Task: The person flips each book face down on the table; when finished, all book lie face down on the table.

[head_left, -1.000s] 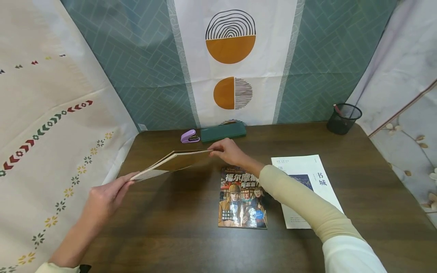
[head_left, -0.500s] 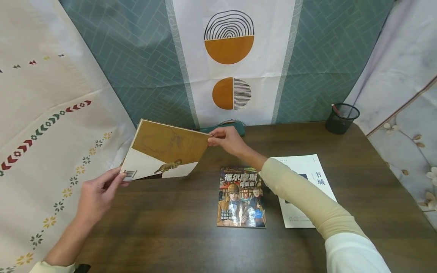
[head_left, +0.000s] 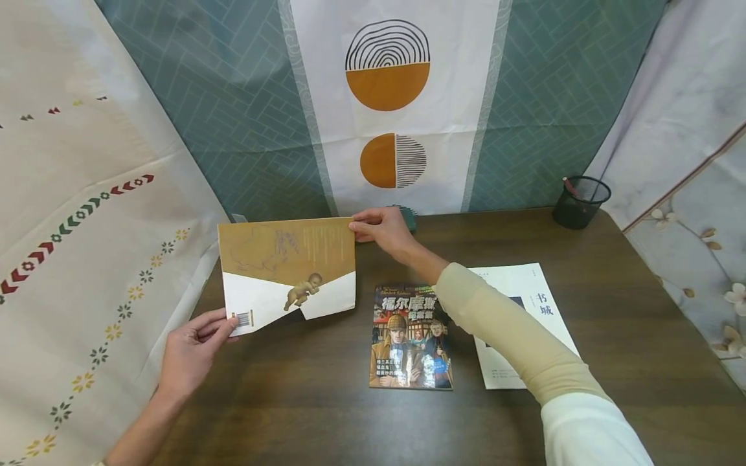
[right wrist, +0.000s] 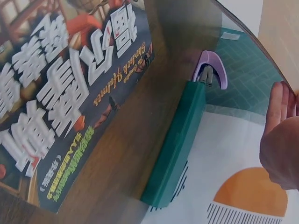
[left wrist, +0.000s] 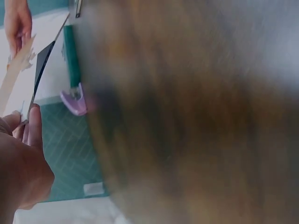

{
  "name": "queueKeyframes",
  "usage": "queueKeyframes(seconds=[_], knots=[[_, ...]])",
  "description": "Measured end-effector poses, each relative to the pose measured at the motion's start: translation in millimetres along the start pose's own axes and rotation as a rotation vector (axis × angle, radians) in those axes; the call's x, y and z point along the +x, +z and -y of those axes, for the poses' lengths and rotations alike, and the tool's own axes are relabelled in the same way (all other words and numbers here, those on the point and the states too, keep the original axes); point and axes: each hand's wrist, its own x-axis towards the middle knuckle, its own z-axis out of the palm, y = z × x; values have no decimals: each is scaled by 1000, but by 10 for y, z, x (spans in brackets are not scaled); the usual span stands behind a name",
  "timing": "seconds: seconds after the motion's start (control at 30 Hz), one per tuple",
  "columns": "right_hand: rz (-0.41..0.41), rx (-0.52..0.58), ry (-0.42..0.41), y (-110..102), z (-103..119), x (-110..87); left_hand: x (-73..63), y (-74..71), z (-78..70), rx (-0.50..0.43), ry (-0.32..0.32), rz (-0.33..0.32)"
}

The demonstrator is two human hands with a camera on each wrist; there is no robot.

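A thin book (head_left: 274, 255) with a brown and white cover is held up over the back left of the table. Its cover bears a baby figure and a barcode. My left hand (head_left: 192, 355) pinches the lower left corner, thumb on the barcode side. At the upper right corner, my right hand (head_left: 383, 233) pinches the edge between thumb and fingers. In the left wrist view, my left hand (left wrist: 25, 158) grips the tilted book (left wrist: 28, 70). The right wrist view shows my right hand (right wrist: 282, 140) at the book's edge, its thumb hidden.
A comic-style book (head_left: 410, 340) lies mid-table, with a white magazine (head_left: 550, 304) partly under my right arm. Behind the held book are a green box (right wrist: 177, 144) and a purple stapler (right wrist: 215, 65). A black mesh pen cup (head_left: 577, 210) stands back right.
The held book has turned from nearly edge-on to facing the head camera, then levelled out. My left hand has shifted right, and the book now covers the stapler and most of the green box.
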Motion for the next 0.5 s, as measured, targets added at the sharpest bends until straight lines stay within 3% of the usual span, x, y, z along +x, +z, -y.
queueKeyframes(seconds=[0.17, 0.5], knots=[[-6, 15, 9, 71, -16, 39, -112, 87, 66, -39, -149, 32], [-41, -39, 52, 196, -131, 150, -280, 316, 206, -107, -352, 107]])
